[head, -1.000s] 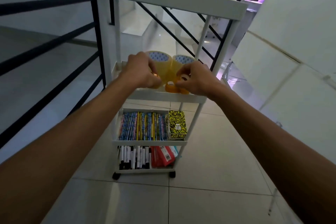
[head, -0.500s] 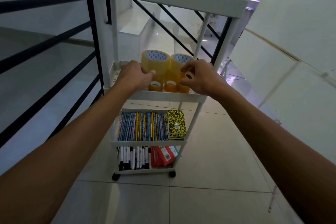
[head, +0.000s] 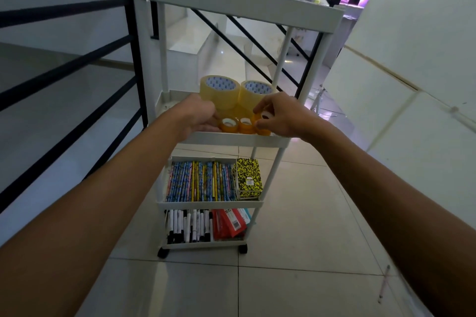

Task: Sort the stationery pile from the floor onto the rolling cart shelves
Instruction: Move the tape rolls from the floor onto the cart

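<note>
Both my bare forearms come from the lower corners of the frame and reach toward the middle, where my hands almost meet. My left hand (head: 197,117) is a little left of the centre, its back turned up toward the camera, the wrist straight; its fingers bend downward and forward, and their tips are hidden from me. My right hand (head: 280,116) is just right of the centre, the wrist slightly bent inward. Its thumb and curled fingers pinch a small orange-yellow tape roll (head: 262,121).
</note>
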